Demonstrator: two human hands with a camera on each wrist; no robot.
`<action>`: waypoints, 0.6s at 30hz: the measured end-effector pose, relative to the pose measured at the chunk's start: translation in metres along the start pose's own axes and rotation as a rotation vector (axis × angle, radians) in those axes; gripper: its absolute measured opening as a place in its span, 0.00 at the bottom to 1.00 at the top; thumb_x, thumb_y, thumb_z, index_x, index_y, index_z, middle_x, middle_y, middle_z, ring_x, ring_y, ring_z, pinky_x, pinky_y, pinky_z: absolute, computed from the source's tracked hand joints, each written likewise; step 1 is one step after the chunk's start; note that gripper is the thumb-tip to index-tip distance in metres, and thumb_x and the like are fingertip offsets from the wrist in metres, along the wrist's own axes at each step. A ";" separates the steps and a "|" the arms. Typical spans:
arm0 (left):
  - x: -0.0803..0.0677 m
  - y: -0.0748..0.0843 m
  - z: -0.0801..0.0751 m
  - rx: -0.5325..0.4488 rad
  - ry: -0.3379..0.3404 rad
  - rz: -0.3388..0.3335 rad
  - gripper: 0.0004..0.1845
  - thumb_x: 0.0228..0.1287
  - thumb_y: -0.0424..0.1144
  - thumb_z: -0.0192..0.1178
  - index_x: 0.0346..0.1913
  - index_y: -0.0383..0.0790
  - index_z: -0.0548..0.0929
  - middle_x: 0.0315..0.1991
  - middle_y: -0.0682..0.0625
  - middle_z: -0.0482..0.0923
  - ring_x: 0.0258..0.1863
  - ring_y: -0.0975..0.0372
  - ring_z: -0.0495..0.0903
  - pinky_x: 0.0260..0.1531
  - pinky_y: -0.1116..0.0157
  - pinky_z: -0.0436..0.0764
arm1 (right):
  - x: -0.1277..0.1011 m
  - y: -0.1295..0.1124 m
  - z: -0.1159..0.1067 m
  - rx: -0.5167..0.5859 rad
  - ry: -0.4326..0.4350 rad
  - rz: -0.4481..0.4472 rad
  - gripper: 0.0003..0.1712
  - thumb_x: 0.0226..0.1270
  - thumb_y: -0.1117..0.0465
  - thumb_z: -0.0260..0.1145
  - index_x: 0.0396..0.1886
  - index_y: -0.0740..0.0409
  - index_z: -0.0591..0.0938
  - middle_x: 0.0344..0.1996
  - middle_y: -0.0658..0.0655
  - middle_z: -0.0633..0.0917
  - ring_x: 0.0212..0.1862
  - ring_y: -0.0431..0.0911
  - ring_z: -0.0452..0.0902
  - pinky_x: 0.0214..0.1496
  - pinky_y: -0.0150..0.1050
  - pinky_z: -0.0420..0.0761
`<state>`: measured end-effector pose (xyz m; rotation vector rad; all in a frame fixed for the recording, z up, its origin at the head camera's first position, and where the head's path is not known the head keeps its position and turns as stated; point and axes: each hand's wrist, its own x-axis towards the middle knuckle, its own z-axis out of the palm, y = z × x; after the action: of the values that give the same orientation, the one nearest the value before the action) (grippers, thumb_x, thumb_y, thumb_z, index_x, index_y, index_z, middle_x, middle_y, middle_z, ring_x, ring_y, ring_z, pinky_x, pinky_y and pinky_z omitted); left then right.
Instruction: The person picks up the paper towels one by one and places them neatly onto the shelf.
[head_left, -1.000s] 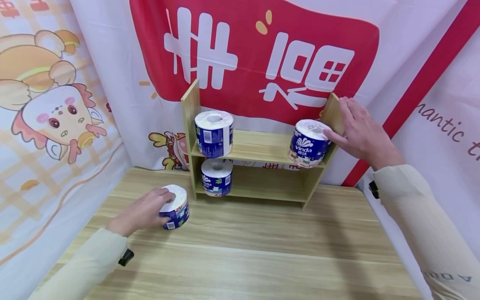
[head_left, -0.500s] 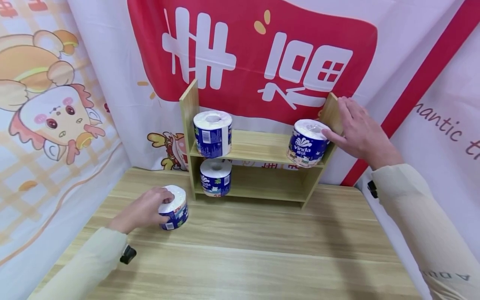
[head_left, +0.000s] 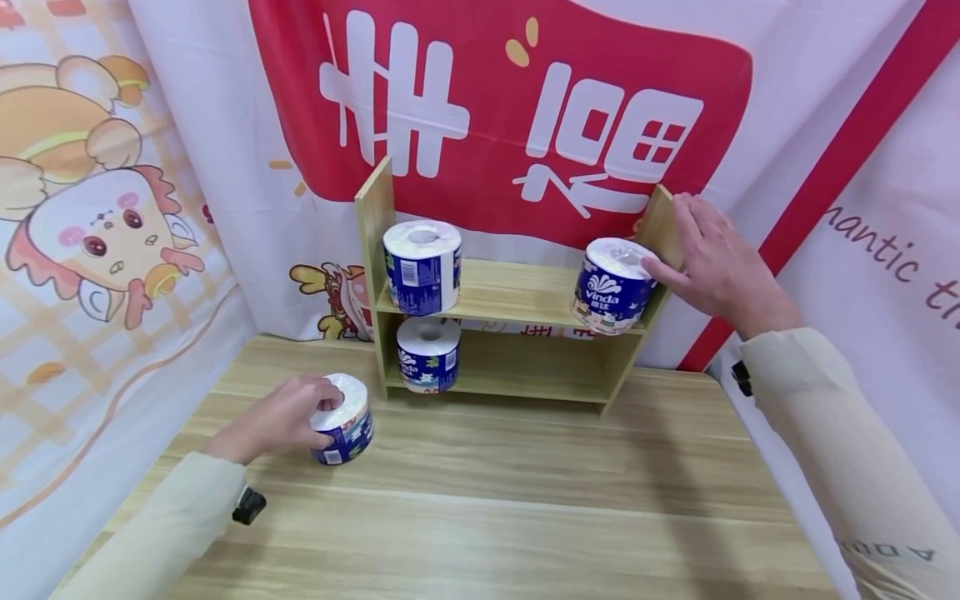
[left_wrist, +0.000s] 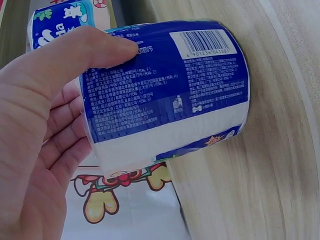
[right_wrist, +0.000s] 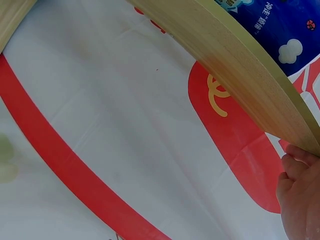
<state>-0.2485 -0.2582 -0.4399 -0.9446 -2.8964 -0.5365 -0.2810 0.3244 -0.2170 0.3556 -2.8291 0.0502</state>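
Observation:
My left hand (head_left: 281, 417) grips a blue-and-white toilet paper roll (head_left: 351, 435) on the table, left of a small wooden shelf (head_left: 517, 292). The thumb presses its printed wrapper in the left wrist view; the fingers go over the white top, their tips at the core hole. My right hand (head_left: 723, 267) holds the upper part of the shelf's right side panel (right_wrist: 225, 65), thumb towards the inside, fingers outside. Close to that thumb stands another toilet paper roll (head_left: 611, 292) on the upper board. Whether thumb and roll touch is unclear.
A toilet paper roll (head_left: 423, 279) stands at the upper board's left end, with another toilet paper roll (head_left: 427, 367) below it on the lower board. Printed cloth (head_left: 495, 200) hangs close behind the shelf and along both sides of the wooden table (head_left: 480, 517).
The head view has shifted slightly, so everything sits a little further left. My left fingertips have curled further down at the roll's core hole. The right hand has stayed on the side panel.

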 end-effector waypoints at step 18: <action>-0.011 0.008 -0.004 0.023 0.001 0.063 0.22 0.41 0.37 0.83 0.43 0.44 0.89 0.45 0.49 0.89 0.42 0.61 0.83 0.40 0.62 0.87 | 0.001 0.000 0.001 -0.011 0.009 0.000 0.63 0.71 0.32 0.62 0.88 0.53 0.38 0.87 0.67 0.46 0.85 0.69 0.44 0.73 0.78 0.65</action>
<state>-0.2350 -0.2599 -0.4351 -1.0281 -2.8549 -0.4985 -0.2825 0.3240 -0.2177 0.3522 -2.8191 0.0368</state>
